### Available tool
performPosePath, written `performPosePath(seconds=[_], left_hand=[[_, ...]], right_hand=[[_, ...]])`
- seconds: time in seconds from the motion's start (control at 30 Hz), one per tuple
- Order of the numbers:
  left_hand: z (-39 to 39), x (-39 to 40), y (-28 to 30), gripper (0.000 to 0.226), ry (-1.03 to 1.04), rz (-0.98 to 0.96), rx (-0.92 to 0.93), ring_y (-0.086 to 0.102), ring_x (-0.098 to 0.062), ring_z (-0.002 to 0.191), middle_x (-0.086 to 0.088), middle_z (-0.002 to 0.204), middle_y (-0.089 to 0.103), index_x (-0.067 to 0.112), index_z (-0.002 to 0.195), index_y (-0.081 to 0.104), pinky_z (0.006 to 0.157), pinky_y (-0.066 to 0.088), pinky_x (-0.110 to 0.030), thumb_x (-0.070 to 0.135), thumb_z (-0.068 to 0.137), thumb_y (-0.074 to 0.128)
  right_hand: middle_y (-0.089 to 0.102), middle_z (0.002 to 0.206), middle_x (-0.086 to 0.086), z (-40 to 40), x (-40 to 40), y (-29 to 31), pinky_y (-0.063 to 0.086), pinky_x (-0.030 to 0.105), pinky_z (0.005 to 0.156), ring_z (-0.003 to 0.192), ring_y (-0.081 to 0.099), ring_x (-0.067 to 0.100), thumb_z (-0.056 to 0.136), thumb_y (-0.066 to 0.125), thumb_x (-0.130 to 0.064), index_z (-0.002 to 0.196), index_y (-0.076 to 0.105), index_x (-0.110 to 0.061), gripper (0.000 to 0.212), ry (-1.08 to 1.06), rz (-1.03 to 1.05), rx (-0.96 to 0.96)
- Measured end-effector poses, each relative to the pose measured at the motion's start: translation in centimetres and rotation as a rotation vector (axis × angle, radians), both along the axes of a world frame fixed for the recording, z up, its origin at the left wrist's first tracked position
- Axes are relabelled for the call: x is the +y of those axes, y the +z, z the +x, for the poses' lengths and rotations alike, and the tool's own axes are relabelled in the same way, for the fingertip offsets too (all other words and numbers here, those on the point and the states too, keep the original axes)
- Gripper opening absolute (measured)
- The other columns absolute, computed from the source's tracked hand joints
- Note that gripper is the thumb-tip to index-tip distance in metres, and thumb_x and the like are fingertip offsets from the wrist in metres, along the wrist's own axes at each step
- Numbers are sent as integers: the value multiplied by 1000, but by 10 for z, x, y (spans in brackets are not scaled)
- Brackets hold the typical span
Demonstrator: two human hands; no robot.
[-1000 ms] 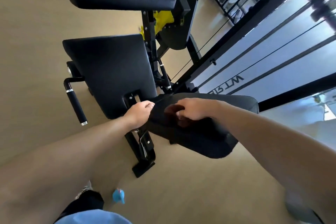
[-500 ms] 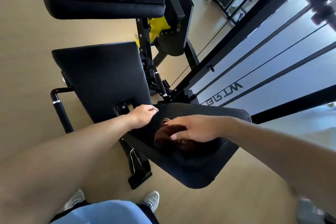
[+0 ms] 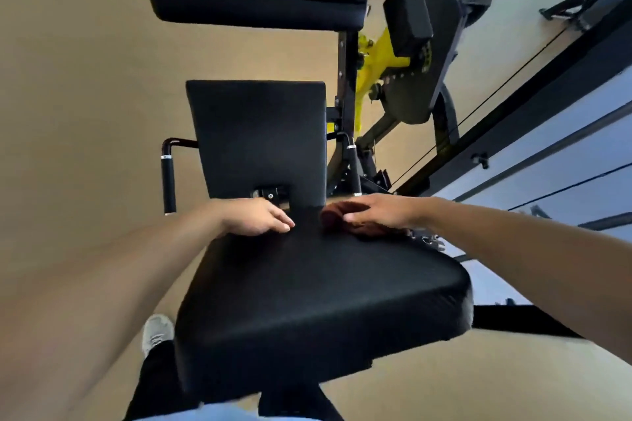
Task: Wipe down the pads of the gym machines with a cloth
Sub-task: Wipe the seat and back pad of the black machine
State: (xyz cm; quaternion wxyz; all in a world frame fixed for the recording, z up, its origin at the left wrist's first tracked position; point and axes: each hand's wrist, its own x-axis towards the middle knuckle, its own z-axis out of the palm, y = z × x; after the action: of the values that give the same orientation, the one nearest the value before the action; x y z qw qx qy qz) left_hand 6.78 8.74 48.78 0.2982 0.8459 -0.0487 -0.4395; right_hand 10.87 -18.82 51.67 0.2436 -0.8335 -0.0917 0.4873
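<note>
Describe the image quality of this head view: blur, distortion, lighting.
Head view: wide-angle bending curves the window frame; forearms at the edges smear soft; the near pad is dark with little texture; the brown cloth under the right hand looks motion-blurred.

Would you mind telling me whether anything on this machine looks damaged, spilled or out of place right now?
Nothing stands out. The near pad looks intact and free of spills, as does the pad beyond it. The right hand presses the brown cloth onto the near pad's far edge, and the left hand rests beside it.
</note>
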Motion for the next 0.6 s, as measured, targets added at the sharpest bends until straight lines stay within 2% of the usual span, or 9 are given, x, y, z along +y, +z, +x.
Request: performPosePath(seconds=[0.03,0.13,0.17,0.23,0.27,0.3,0.37,0.5,0.6], left_hand=[[-1,2,4,33,4,1,9,49,-11,132,9,141,59,33,132,66,101,30,-21,36,100,57],[-14,7,15,29,88,-26,34,52,-13,130,9,135,63,33,126,70,113,33,-28,35,99,59],[-18,12,18,26,139,-55,40,54,-13,127,10,131,66,34,121,74,114,34,-31,34,99,60],[-29,20,23,23,223,-104,54,60,-10,120,14,121,71,34,112,78,112,40,-32,32,99,60],[-35,23,25,23,264,-133,63,62,-9,118,15,118,73,33,110,79,108,43,-31,31,99,60],[-41,25,29,22,313,-163,72,64,-9,116,14,115,74,31,109,79,103,46,-29,30,98,60],[-53,29,35,21,387,-193,58,64,-9,113,14,112,75,29,110,79,94,46,-25,30,97,62],[-78,39,42,24,490,-294,-10,66,-10,108,9,113,75,24,116,76,88,51,-23,27,98,60],[-105,50,46,28,598,-443,-68,67,-16,110,-2,116,74,16,120,72,92,55,-28,19,102,52]], right_hand=[[71,116,-10,-1,-2,-1,50,31,101,106,67,10,104,58,-35,138,59,-33,34,-13,42,10],[75,106,-9,-11,-1,19,53,25,85,99,70,11,104,57,-32,134,64,-26,31,42,178,84],[75,109,-5,-16,2,30,55,27,86,101,71,15,104,58,-33,133,64,-24,32,74,208,104],[72,120,4,-30,13,52,55,47,100,114,68,30,100,59,-48,131,65,-32,35,196,255,107],[70,123,2,-38,18,64,51,56,104,117,65,33,98,58,-55,130,63,-40,36,265,262,90],[69,123,-2,-46,22,74,48,58,106,117,65,28,97,56,-58,130,62,-43,37,309,273,66],[69,123,-8,-64,30,93,50,50,105,115,66,16,99,54,-54,134,60,-39,39,319,333,36],[67,127,-13,-107,51,131,59,37,96,115,67,13,100,54,-47,145,51,-42,45,319,424,-18],[43,148,-30,-149,82,145,46,25,106,129,48,-4,101,50,-52,148,36,-53,49,540,290,-350]])
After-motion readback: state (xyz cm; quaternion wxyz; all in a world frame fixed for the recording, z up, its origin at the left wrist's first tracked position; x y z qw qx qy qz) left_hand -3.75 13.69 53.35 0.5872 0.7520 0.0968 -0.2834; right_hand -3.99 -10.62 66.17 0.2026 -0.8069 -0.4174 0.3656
